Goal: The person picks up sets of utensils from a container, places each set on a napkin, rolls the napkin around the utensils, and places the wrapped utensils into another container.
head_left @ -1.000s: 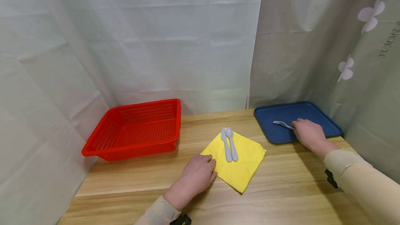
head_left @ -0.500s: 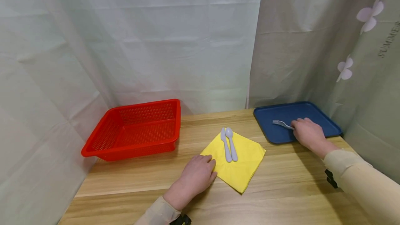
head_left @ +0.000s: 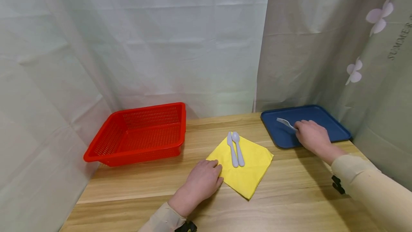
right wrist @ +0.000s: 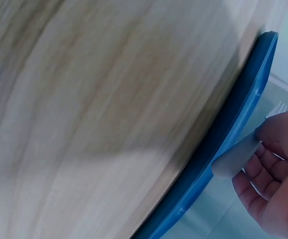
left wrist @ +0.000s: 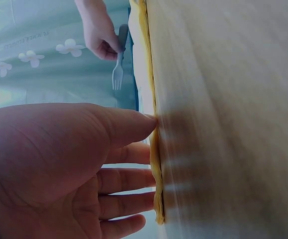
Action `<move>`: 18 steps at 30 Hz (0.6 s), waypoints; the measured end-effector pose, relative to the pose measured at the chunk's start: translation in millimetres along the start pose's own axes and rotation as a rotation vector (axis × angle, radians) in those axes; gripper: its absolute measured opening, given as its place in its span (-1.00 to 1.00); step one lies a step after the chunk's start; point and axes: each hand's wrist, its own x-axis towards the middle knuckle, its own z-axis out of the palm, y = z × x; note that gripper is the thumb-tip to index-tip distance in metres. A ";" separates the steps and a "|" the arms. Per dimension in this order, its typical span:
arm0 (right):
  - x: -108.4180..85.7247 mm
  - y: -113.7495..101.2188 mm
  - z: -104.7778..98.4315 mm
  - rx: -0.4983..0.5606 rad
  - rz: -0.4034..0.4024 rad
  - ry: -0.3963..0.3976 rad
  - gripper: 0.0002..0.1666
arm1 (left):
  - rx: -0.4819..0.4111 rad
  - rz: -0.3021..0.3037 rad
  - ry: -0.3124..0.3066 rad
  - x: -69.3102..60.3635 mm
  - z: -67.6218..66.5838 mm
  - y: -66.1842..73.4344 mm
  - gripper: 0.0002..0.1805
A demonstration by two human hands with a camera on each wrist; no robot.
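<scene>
A light-coloured fork (head_left: 285, 122) is pinched by its handle in my right hand (head_left: 312, 135), its tines pointing left. In the right wrist view the end of the handle sticks out past the fingers, just above the blue tray (head_left: 333, 129). My left hand (head_left: 202, 179) rests at the left edge of a yellow napkin (head_left: 254, 156). The left wrist view has its fingers nearly straight, with thumb and fingertips touching the napkin's edge. On the napkin a pale knife (head_left: 232, 149) and a pale spoon (head_left: 238, 149) lie side by side.
A red perforated basket (head_left: 135, 155) stands at the back left of the wooden table (head_left: 283, 196). Light curtains (head_left: 180, 46) enclose the table at the back and sides; the right one carries flower prints.
My right hand has lifted the fork slightly off the tray and shifted a little to the left. The left hand, napkin, knife and spoon have stayed in place.
</scene>
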 end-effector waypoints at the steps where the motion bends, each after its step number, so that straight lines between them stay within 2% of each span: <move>1: 0.5 -1.2 -0.4 0.005 -0.002 0.006 -0.87 | 0.001 0.001 0.001 -0.1 0.2 -0.1 -0.70; 11: 2.8 -21.0 -7.4 0.022 -0.007 0.023 -0.79 | 0.003 0.002 -0.006 0.0 0.0 -0.1 -0.68; 18: 1.4 -39.0 -11.4 0.021 -0.041 0.036 -0.79 | 0.000 -0.004 -0.022 0.5 -0.2 0.3 -0.67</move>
